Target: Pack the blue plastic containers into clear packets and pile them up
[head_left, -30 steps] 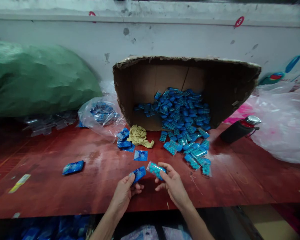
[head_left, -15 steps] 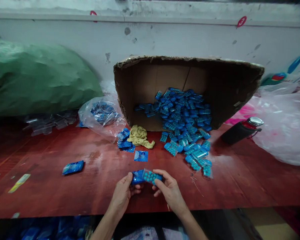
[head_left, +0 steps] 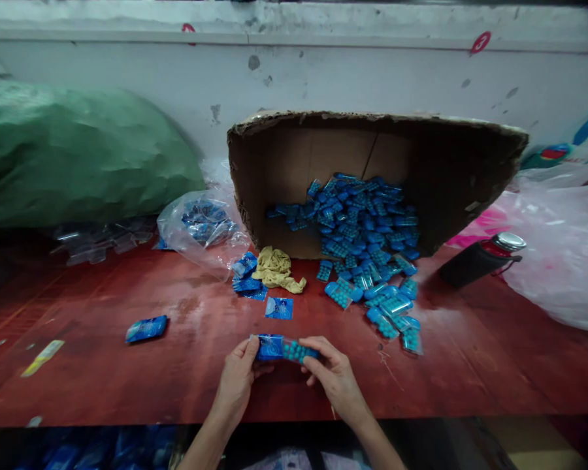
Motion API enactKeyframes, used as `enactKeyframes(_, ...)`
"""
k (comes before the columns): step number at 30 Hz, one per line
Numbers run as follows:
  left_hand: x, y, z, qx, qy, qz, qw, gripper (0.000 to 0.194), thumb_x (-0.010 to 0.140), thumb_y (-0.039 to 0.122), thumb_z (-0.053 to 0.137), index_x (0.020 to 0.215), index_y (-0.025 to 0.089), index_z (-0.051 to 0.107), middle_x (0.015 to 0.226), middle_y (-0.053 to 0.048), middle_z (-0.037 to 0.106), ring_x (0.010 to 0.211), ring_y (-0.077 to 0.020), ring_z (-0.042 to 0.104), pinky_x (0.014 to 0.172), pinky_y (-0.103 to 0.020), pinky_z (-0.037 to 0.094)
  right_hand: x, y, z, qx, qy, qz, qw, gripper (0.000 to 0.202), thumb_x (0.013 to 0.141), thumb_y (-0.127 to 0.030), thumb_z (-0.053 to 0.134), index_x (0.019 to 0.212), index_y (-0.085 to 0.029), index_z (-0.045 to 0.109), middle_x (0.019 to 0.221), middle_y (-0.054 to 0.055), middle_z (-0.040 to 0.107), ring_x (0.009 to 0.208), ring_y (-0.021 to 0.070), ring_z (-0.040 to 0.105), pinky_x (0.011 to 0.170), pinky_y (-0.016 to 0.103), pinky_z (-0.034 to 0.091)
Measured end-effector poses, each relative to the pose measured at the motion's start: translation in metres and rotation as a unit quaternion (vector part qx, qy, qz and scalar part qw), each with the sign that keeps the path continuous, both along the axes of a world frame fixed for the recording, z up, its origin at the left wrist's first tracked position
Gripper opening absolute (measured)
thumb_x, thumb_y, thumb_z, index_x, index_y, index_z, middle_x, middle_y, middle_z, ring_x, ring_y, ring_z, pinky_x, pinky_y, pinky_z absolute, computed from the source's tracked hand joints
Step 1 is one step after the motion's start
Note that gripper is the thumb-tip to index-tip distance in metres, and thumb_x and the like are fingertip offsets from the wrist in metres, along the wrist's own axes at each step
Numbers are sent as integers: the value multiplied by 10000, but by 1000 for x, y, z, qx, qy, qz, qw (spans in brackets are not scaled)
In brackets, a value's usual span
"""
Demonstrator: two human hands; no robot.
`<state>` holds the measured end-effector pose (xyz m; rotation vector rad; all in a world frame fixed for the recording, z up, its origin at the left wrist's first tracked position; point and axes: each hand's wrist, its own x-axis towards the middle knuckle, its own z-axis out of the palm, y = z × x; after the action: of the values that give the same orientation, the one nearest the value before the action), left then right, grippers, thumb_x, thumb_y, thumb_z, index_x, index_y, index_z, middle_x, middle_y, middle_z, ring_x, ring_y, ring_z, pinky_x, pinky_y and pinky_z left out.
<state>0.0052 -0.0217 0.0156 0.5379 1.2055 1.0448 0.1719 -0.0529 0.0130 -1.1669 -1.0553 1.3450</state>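
Observation:
Between thumb and fingers, my left hand [head_left: 242, 369] pinches a blue printed sleeve [head_left: 270, 347]. My right hand [head_left: 334, 371] grips a clear pack of turquoise balls [head_left: 296, 351] by its blue end. The two pieces meet end to end just over the red table; whether the pack's tip is inside the sleeve I cannot tell. Beyond my hands lies a flat blue sleeve [head_left: 279, 308]. More blue sleeves [head_left: 245, 274] are stacked beside a crumpled yellow cloth [head_left: 275, 269]. A filled blue packet [head_left: 146, 328] rests off to the left.
A cardboard box [head_left: 470, 170] on its side spills many ball packs [head_left: 367, 225] onto the table [head_left: 200, 391]. At right stand a tilted black bottle [head_left: 477, 262] and clear plastic bags [head_left: 563, 261]. A green sack [head_left: 78, 156] and a bag of blue packets [head_left: 203, 225] are at left.
The ball pack has come into line with the blue sleeve, which now lies flatter toward me. Both hands stay in nearly the same place; the whole view has shifted slightly.

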Motion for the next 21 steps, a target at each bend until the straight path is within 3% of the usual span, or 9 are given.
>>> enactKeyframes(5, -4, 0, -2, 22, 14, -9, 1000, 304, 622, 416, 647, 711, 127, 613, 598, -13, 650, 543, -133, 596, 505, -242, 498, 2, 0, 2, 8, -3, 6, 1000, 218, 726, -256, 584, 928, -234, 661, 943, 25, 566, 617, 103, 557, 453, 195, 475)
enactKeyframes(10, -5, 0, -1, 12, -13, -17, 1000, 273, 636, 380, 650, 762, 142, 602, 612, -5, 653, 531, -131, 602, 493, -233, 493, -1, 2, 4, -87, 55, -3, 995, 349, 712, -332, 588, 1022, -172, 600, 523, -31, 532, 429, 88, 496, 361, 185, 450)
enactKeyframes(14, -5, -2, -1, -10, -37, -43, 998, 275, 645, 387, 643, 757, 140, 597, 588, -14, 647, 509, -133, 597, 476, -233, 487, 2, 2, 7, -58, 47, -11, 997, 287, 679, -323, 619, 934, -193, 640, 802, 17, 576, 498, 78, 532, 344, 161, 436)
enactKeyframes(16, -5, -2, -2, 1, -25, -55, 998, 274, 648, 398, 637, 725, 138, 597, 566, -12, 638, 497, -133, 588, 481, -242, 492, 6, 3, 10, -62, 34, -3, 997, 284, 680, -322, 615, 932, -192, 641, 817, 16, 572, 482, 69, 522, 323, 151, 419)
enactKeyframes(21, -8, -2, -3, 58, 43, -73, 995, 255, 636, 381, 650, 675, 131, 616, 570, 1, 626, 527, -132, 574, 514, -253, 504, 6, 3, 11, -102, 28, 36, 994, 375, 720, -346, 568, 1038, -146, 569, 454, -62, 494, 357, 66, 436, 304, 153, 400)
